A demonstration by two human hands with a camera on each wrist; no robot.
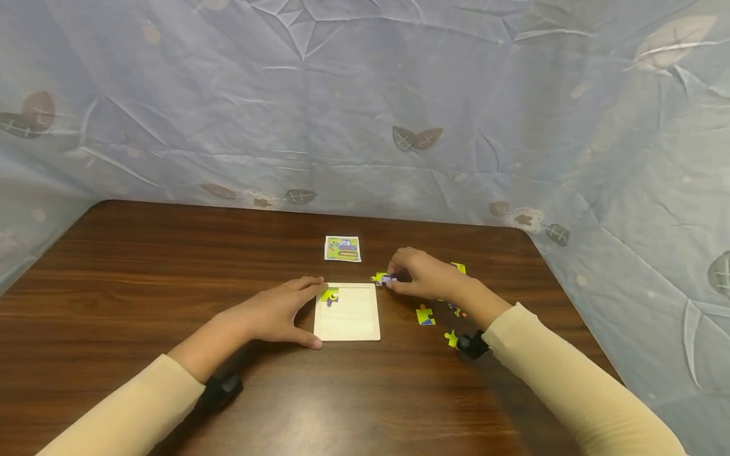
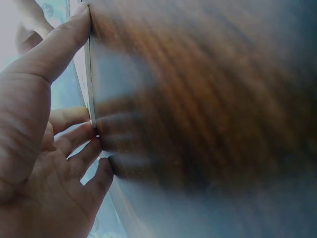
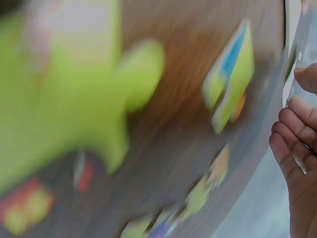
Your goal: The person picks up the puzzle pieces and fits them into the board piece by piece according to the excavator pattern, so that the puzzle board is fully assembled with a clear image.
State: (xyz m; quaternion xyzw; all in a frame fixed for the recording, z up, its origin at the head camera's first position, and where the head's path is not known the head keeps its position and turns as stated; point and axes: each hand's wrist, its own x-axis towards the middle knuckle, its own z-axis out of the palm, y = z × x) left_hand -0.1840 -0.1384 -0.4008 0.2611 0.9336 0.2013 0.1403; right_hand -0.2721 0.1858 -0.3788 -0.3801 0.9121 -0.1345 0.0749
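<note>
Pinching piece (image 1: 381, 278) in right hand (image 1: 424, 273), thumb against fingers – can't tell whether lifted clear of table (image 1: 142, 266) or still touching. Located just off far right corner of tray (image 1: 353, 320), a touch beyond its far edge. Appears longer left to right, roughly parallel to that far edge; partly hidden by fingertips, so true long axis uncertain.

Touching tray with left hand (image 1: 282, 313): thumb at near left corner, forefinger at far left corner, other fingers loosely extended by left edge, not curled round anything. Measured from left hand, lies past far side of tray, rightward and a bit farther out; clearly nearer to right hand.

Judged most relevant: offset from piece to tray – leftward and slightly nearer, over far right corner. Note also set piece (image 1: 329, 295) inside tray at far left corner, card (image 1: 342, 249) beyond far edge, loose pieces (image 1: 424, 315) off right edge, partly covered by right forearm.
</note>
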